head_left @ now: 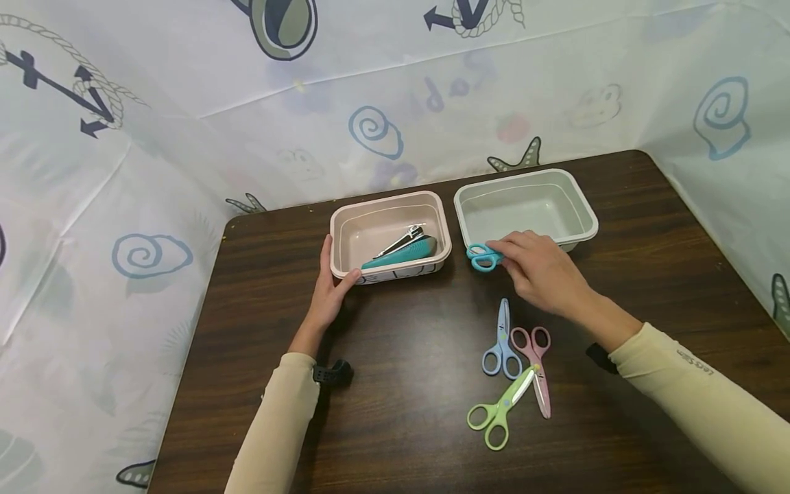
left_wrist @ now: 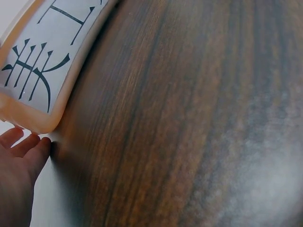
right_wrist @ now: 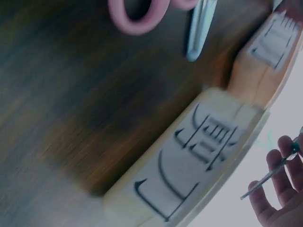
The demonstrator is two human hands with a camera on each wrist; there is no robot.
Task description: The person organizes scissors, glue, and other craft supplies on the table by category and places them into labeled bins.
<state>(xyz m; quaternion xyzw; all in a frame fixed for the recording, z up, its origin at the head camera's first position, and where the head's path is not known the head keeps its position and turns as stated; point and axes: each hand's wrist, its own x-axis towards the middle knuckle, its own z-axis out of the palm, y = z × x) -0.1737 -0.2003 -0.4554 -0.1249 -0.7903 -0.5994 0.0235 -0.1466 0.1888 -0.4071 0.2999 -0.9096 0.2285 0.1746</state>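
Observation:
My left hand (head_left: 327,291) touches the left front corner of a pink plastic bin (head_left: 385,200), thumb at the front rim and fingers along the left side. In the bin lie a teal utility knife (head_left: 401,254) and what looks like a silver nail clipper (head_left: 400,243). My right hand (head_left: 546,274) pinches turquoise scissors (head_left: 494,256) at the front left of a pale grey-green bin (head_left: 524,178). Their handle loops stick out to the left; the fingers hide much of the rest. In the right wrist view, a thin metal blade (right_wrist: 265,180) crosses my fingers.
On the dark wooden table (head_left: 395,384) lie light-blue scissors (head_left: 503,337), pink scissors (head_left: 534,355) and green scissors (head_left: 507,399); the green tip overlaps the pink pair. Paper labels with black characters show on the bins' front walls. A patterned sheet (head_left: 247,144) hangs behind the table.

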